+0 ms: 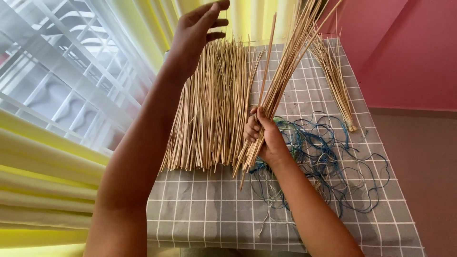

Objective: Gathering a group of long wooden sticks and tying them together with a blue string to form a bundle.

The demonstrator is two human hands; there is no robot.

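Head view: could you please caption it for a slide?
Right hand grips a stick bundle; left hand hovers open above loose sticks.

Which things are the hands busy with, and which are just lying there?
In use:
- right hand gripping a bunch of thin tan sticks
- left hand open above the big pile of loose tan sticks

Lying about:
- tangled blue string
- small tied stick bundle
- grey checked tablecloth

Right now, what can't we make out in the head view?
- Tips of the held stick bundle: cut off by the top edge.
- Right hand palm and fingertips: hidden, wrapped around the bundle.
- Blue string: a tangle; the ends can't be traced, and part lies under the right forearm.
- Left hand: whether it touches the loose sticks is unclear.
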